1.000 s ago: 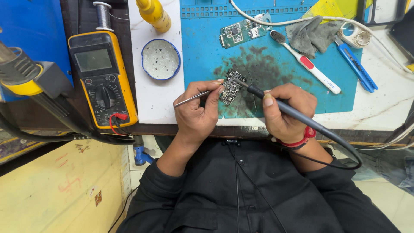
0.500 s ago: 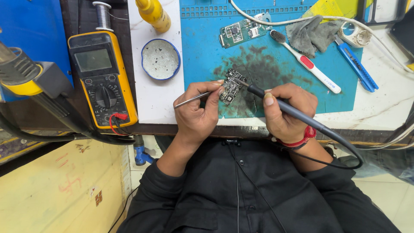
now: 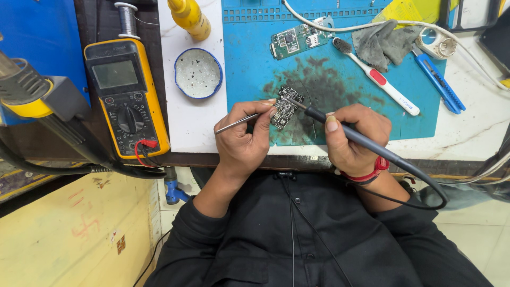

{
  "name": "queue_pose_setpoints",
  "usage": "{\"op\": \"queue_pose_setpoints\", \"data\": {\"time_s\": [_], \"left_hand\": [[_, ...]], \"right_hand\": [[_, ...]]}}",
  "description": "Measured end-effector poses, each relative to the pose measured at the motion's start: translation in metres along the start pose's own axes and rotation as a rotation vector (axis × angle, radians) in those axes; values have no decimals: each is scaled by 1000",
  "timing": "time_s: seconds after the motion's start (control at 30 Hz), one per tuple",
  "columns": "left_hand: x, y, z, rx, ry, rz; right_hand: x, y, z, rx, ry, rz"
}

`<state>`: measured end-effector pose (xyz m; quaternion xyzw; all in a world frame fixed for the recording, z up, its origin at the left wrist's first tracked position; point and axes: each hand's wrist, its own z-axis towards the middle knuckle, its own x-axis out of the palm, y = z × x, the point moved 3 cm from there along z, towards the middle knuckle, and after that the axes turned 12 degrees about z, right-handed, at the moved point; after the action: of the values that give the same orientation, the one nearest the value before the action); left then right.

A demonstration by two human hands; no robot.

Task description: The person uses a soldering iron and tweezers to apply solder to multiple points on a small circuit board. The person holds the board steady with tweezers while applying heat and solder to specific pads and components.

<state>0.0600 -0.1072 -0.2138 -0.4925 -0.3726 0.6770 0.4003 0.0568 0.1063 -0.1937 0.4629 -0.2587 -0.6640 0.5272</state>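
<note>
A small dark circuit board (image 3: 287,105) lies on the stained blue work mat (image 3: 255,64). My left hand (image 3: 245,141) grips thin metal tweezers (image 3: 236,123) whose tips meet the board's left side. My right hand (image 3: 353,135) holds a black soldering iron (image 3: 366,142) like a pen, its metal tip touching the top of the board. The iron's cable loops off to the right over my wrist, which wears a red band.
A yellow multimeter (image 3: 126,95) lies at the left, next to a round blue tin (image 3: 198,73) and a yellow bottle (image 3: 190,17). A green circuit board (image 3: 297,38), a toothbrush (image 3: 380,79), a grey cloth (image 3: 385,42) and a blue cutter (image 3: 438,79) sit farther back.
</note>
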Motion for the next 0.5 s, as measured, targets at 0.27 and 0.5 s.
{"op": "queue_pose_setpoints", "data": {"time_s": [0.27,0.5], "left_hand": [[5,-1,0,-10,-3,-7],[12,1,-7,-45,-34,-78]], "right_hand": [[-6,-4,-4,-18,-9,15],[-9,10,11,9,26,163]]}}
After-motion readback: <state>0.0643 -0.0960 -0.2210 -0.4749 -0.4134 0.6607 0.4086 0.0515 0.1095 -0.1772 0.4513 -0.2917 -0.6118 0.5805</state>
